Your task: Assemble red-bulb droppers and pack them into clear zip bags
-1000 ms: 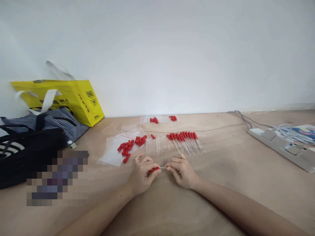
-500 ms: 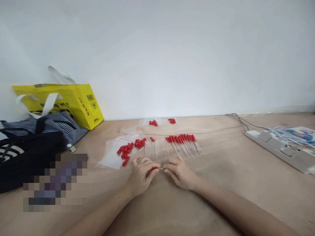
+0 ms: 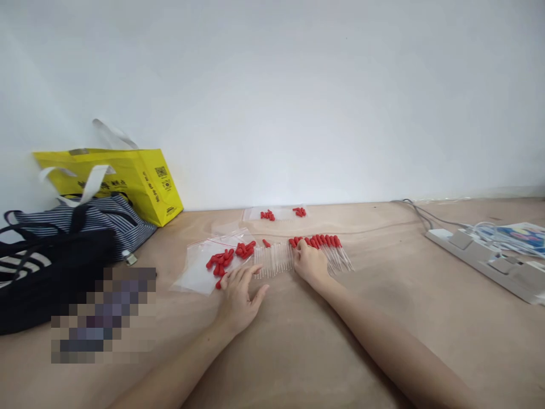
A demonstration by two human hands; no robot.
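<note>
My left hand [image 3: 239, 298] lies with its fingers apart and nothing in it, close to a loose red rubber bulb [image 3: 218, 284] and the near ends of a row of bare glass tubes [image 3: 272, 260]. Fingers together, my right hand [image 3: 311, 262] pinches a red-bulbed dropper at the left end of a row of droppers [image 3: 336, 250]; the hand hides most of that dropper. More red rubber bulbs [image 3: 220, 260] are heaped on a clear zip bag [image 3: 193, 270] to the left. One single bulb [image 3: 266, 243] rests above the tubes.
Farther back, another clear bag [image 3: 253, 213] bears red bulbs and thin tubes by the wall. A yellow bag [image 3: 147, 182], a striped bag [image 3: 110, 218] and a black bag [image 3: 55, 278] stand at left. A power strip [image 3: 485, 264] with cables lies at right.
My hands have parted. The right one has carried the dropper up and right to the row, while the left has let go of its bulb and spread its fingers. The view has shifted slightly.
</note>
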